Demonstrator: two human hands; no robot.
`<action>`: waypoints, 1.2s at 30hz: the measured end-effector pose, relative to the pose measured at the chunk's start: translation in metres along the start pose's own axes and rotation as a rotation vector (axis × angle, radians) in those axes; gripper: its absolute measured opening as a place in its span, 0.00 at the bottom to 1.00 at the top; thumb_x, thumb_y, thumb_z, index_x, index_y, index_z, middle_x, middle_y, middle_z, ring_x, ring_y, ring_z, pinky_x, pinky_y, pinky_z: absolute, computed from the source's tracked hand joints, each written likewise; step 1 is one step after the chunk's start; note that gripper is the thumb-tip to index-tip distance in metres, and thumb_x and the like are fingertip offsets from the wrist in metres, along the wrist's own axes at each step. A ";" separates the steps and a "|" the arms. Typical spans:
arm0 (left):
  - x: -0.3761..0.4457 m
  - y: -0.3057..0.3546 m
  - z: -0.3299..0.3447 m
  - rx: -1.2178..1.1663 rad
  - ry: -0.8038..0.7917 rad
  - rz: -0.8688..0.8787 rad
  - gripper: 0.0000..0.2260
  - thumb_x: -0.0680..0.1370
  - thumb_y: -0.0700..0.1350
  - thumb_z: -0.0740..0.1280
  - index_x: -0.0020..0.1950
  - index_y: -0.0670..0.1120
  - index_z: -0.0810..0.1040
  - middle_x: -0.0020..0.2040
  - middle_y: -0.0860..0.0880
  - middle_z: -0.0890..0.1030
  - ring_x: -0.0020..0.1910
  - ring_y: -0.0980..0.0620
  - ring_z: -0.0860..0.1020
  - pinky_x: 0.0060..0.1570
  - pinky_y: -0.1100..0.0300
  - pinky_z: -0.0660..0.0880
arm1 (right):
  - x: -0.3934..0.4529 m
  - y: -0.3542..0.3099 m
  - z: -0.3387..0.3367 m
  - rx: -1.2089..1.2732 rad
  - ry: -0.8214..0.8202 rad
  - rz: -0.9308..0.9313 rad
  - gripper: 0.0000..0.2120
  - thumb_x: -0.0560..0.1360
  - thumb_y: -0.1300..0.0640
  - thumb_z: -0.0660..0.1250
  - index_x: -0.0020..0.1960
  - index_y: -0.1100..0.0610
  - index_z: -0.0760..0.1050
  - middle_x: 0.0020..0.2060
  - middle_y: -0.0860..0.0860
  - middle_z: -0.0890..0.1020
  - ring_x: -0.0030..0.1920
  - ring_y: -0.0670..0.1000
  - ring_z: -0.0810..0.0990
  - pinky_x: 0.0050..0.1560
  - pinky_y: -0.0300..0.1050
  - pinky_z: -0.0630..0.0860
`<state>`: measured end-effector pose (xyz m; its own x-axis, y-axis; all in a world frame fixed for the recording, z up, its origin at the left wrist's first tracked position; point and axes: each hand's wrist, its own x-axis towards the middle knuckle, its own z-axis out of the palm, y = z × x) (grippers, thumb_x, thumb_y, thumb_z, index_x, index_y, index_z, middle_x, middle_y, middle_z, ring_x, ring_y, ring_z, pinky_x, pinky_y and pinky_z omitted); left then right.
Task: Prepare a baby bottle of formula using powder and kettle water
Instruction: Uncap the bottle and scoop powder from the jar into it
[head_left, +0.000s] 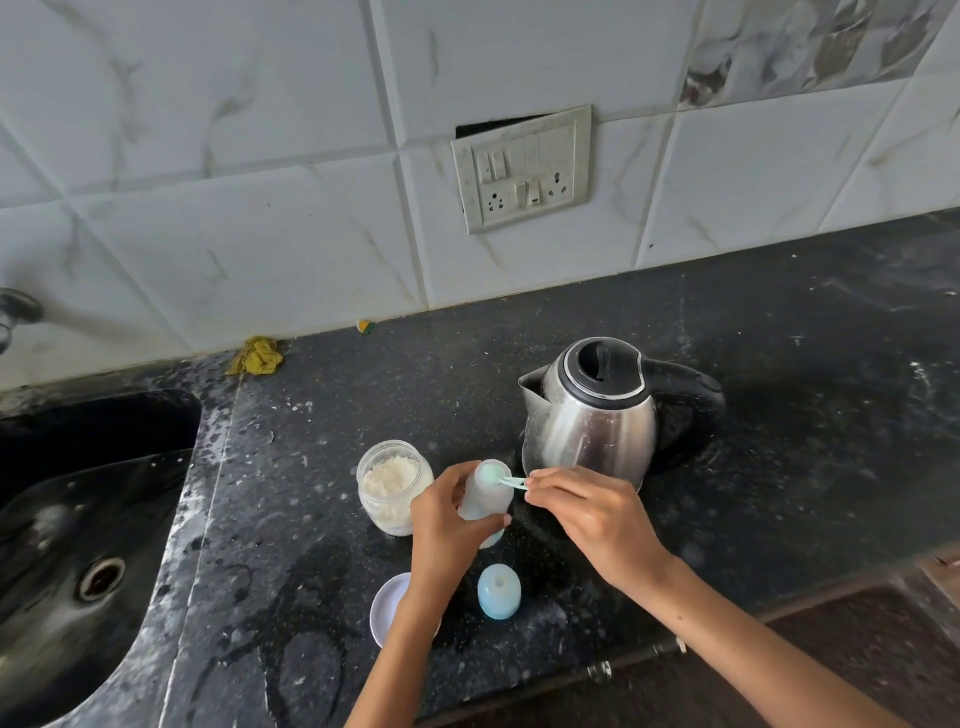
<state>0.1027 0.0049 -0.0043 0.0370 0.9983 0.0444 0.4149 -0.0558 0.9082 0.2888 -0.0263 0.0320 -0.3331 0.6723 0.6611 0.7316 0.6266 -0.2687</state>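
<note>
Head view: your right hand (587, 519) pinched the handle of a small green scoop (511, 483), its bowl over the mouth of the bottle (485, 499), probably to tip powder in. Your left hand (447, 525) gripped the bottle to steady it. It stood just in front of the kettle (592, 415); the open powder jar (392, 483) stood front-left of the kettle, within reach. The bottle's cap (498, 591) lay further in front.

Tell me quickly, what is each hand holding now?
Left hand: closed around the baby bottle.
Right hand: pinching the green scoop at the bottle's mouth.
</note>
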 end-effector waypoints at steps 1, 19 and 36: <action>0.000 0.001 0.000 -0.018 -0.002 -0.005 0.26 0.61 0.42 0.81 0.56 0.51 0.79 0.49 0.57 0.83 0.50 0.58 0.81 0.52 0.57 0.79 | 0.000 0.002 -0.001 -0.002 0.011 -0.023 0.05 0.74 0.64 0.70 0.44 0.62 0.85 0.43 0.53 0.86 0.47 0.50 0.86 0.43 0.44 0.83; 0.000 -0.003 0.004 -0.051 0.046 -0.020 0.26 0.62 0.37 0.79 0.57 0.51 0.78 0.51 0.56 0.83 0.52 0.58 0.80 0.54 0.56 0.78 | 0.022 0.001 -0.007 0.177 -0.041 0.237 0.08 0.66 0.69 0.77 0.43 0.58 0.85 0.40 0.49 0.87 0.40 0.45 0.85 0.40 0.44 0.83; -0.005 -0.007 0.012 -0.073 0.066 -0.016 0.25 0.62 0.37 0.80 0.56 0.48 0.77 0.51 0.54 0.82 0.51 0.57 0.81 0.53 0.56 0.79 | 0.012 0.012 0.002 0.035 -0.162 -0.052 0.10 0.65 0.69 0.79 0.44 0.61 0.85 0.42 0.52 0.87 0.44 0.51 0.85 0.39 0.44 0.83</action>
<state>0.1101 0.0001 -0.0161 -0.0298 0.9981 0.0543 0.3473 -0.0406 0.9369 0.2927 -0.0096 0.0357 -0.4638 0.6916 0.5537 0.6906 0.6737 -0.2630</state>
